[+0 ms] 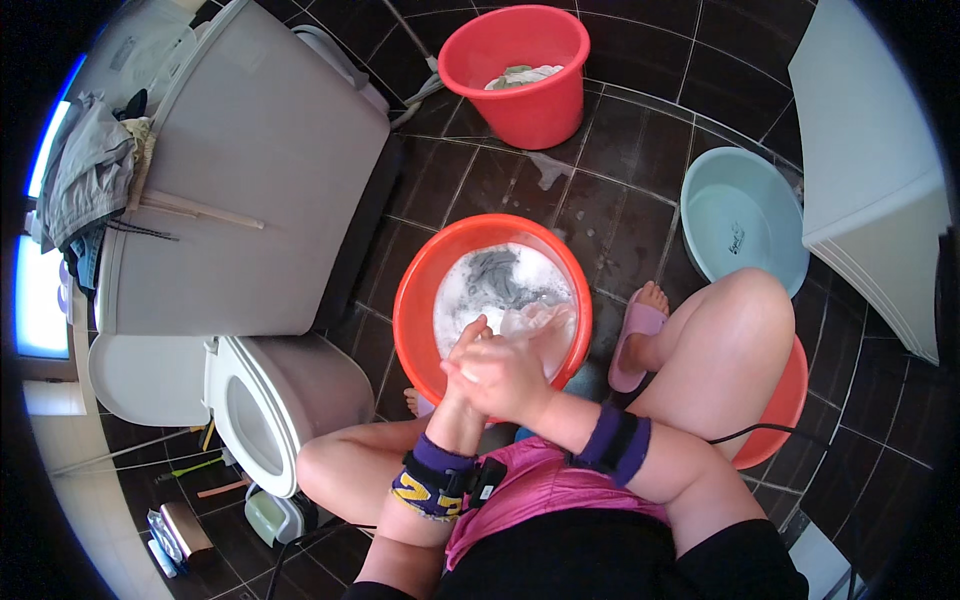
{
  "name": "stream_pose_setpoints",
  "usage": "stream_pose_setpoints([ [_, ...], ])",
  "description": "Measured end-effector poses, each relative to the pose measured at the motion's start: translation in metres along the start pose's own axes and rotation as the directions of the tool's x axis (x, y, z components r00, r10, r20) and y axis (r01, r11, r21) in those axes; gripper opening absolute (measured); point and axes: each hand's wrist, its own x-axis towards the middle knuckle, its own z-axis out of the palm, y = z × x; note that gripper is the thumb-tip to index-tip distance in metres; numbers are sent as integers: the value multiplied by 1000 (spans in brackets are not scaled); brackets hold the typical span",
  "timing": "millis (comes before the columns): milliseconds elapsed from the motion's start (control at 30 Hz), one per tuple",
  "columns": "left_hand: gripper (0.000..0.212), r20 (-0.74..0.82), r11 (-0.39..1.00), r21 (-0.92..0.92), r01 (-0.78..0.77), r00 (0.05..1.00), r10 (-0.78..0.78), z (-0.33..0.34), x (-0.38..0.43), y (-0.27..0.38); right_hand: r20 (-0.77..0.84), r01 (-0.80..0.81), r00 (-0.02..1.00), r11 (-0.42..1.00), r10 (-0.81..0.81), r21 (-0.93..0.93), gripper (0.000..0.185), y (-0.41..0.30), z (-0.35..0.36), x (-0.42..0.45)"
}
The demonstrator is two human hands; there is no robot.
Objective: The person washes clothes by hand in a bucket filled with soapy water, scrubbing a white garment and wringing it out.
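Note:
An orange-red plastic basin (409, 311) stands on the floor between the person's feet. Foamy water (457, 289) in it surrounds a dark grey cloth (493, 276), and a pale pink cloth (551, 322) lies at its right near side. Above the near rim, my right hand (506, 376) is clasped over my left hand (466, 349). A little white shows between the hands; whether it is foam or cloth cannot be told. The overlap hides the palms and most of the left fingers. Both wrists wear dark purple bands.
A red bucket (517, 90) holding cloth stands beyond the basin. At the right are a pale blue tub (746, 217) and a white cabinet-like unit (870, 142). A toilet (262, 420) and a large grey box-shaped fixture (255, 165) stand left. Dark floor tiles (622, 202) look wet.

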Motion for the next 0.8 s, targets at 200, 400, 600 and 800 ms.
stream_pose_setpoints([
  [200, 34, -157, 985, -159, 61, 984, -86, -43, 19, -7, -10, -87, 996, 996, 87, 7, 33, -5, -1, 3],
  [400, 25, 4, 925, -280, 256, 964, -265, 19, 9, 5, 37, -216, 975, 975, 218, -49, 35, 36, -4, -1],
  [600, 42, -192, 1000, -3, 17, 981, -17, 52, -6, 33, 60, -497, 862, 815, 504, 297, 46, 42, -25, 26],
  [800, 22, 105, 562, 749, -351, 900, 423, 45, -3, 31, 162, -236, 970, 856, 180, 459, 40, 31, -25, 25],
])
